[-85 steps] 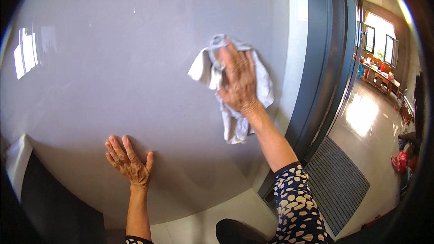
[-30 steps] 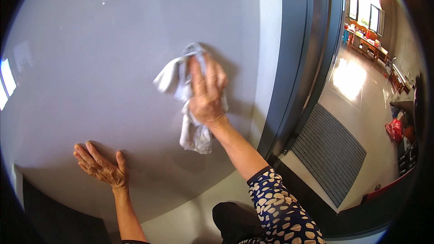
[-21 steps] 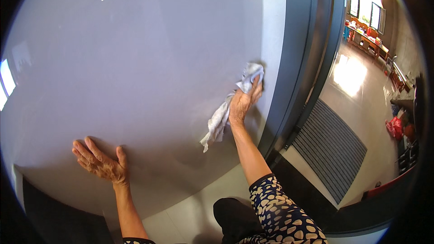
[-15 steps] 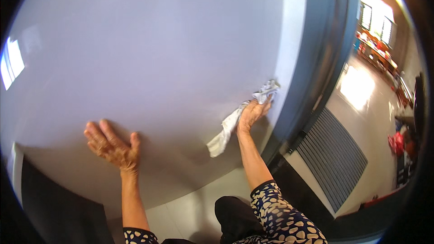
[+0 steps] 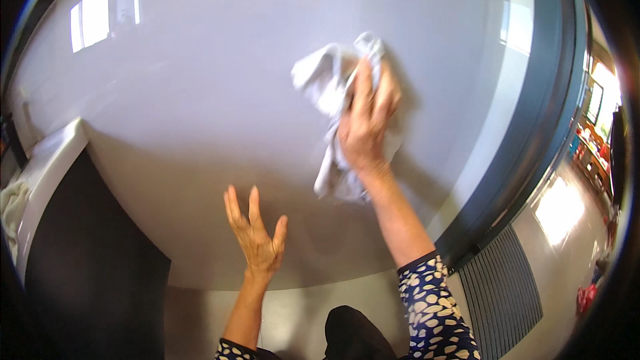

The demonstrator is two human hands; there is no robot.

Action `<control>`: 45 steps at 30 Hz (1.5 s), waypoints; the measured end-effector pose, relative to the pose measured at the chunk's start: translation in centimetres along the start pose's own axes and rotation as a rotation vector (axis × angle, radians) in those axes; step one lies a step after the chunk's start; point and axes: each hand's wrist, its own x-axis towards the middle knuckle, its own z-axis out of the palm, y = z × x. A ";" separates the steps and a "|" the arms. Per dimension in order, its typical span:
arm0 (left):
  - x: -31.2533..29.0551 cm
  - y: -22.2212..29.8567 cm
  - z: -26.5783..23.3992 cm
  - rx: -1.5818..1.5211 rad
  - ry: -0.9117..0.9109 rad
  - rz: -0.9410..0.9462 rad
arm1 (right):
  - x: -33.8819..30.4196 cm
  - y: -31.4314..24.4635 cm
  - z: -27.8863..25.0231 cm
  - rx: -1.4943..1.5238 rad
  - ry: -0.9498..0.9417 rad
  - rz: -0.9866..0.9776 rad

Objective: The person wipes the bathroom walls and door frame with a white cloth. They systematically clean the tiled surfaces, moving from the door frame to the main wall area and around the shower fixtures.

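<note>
A glossy pale grey wall panel (image 5: 220,93) fills most of the view. My right hand (image 5: 370,117) presses a crumpled white cloth (image 5: 327,83) against it, right of the middle. Part of the cloth bunches above my fingertips, and a loose end hangs below beside my wrist. Lower and to the left, my left hand (image 5: 257,237) has its fingers spread and holds nothing. Whether its palm or fingertips touch the panel, I cannot tell.
At the right a dark blue-grey door frame (image 5: 533,140) edges the panel, with a ribbed grey mat (image 5: 500,293) beyond. At the left stands a dark cabinet (image 5: 93,260) with a white top (image 5: 57,160), where a pale cloth (image 5: 13,210) lies. Pale floor (image 5: 300,300) shows below.
My right hand has moved the cloth up and leftward, away from the door frame, and the cloth is more spread out. My left hand has turned more edge-on. The whole view has shifted left.
</note>
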 end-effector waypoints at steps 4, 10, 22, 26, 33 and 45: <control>-7.8 -0.8 -1.5 -0.241 -0.055 -0.434 | 6.1 -1.1 1.3 -0.015 0.068 -0.016; -13.1 -0.9 -2.6 -0.229 -0.137 -0.660 | 0.4 -5.6 1.5 -0.090 -0.084 -0.311; -14.3 -1.5 -5.0 -0.204 -0.180 -0.703 | -14.6 -7.4 -1.1 0.234 -0.437 -0.896; -14.2 -1.5 -7.1 -0.215 -0.264 -0.788 | -10.4 -6.7 0.6 0.276 -0.458 -0.742; -15.6 1.0 -8.0 -0.194 -0.259 -0.773 | 3.2 -7.5 1.9 -0.006 -0.024 -0.230; -15.5 10.0 -6.0 -0.199 -0.212 -0.794 | -8.7 -11.6 0.0 0.086 -0.222 -0.467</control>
